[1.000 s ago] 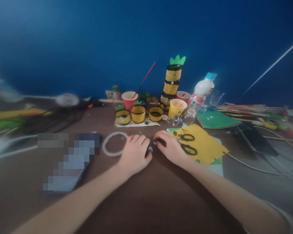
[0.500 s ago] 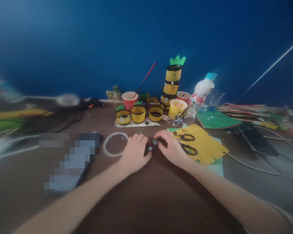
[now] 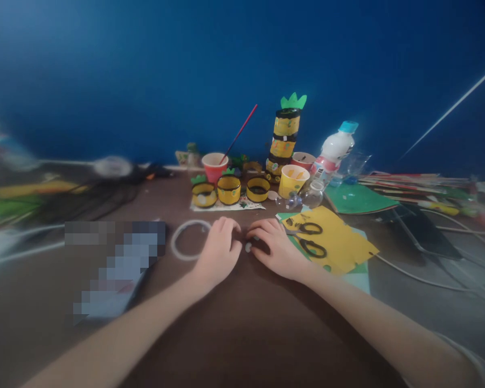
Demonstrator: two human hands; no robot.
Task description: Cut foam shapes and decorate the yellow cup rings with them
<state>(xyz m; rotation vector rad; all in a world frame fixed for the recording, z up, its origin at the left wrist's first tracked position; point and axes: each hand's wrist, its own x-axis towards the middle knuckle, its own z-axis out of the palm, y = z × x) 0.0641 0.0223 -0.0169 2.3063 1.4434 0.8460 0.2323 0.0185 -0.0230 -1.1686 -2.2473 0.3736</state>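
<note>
My left hand (image 3: 219,249) is curled low over the brown table, thumb and fingertips close together; whatever it may hold is hidden. Facing it, my right hand (image 3: 275,249) has its fingers bent inward and its thumb below them. A tiny pale piece (image 3: 248,247) shows by the right thumb's tip, and a small greenish piece is partly visible under the right fingers. I cannot make out what the right fingertips grip. Left of my hands lies a clear roll of tape (image 3: 174,243). Black-handled scissors (image 3: 313,248) rest on yellow paper (image 3: 345,242) beside my right hand.
Three yellow rings with black edges, among them the middle ring (image 3: 228,191), stand behind my hands. Farther back are a tall yellow-and-black column (image 3: 286,126), a yellow cup (image 3: 293,183), a red cup (image 3: 215,170) and a white bottle (image 3: 338,144). A blurred-out object lies at left.
My right hand has shifted left and its fingers now reach over the small pieces. My left hand has drawn slightly left, its thumb moving away from the pale piece.
</note>
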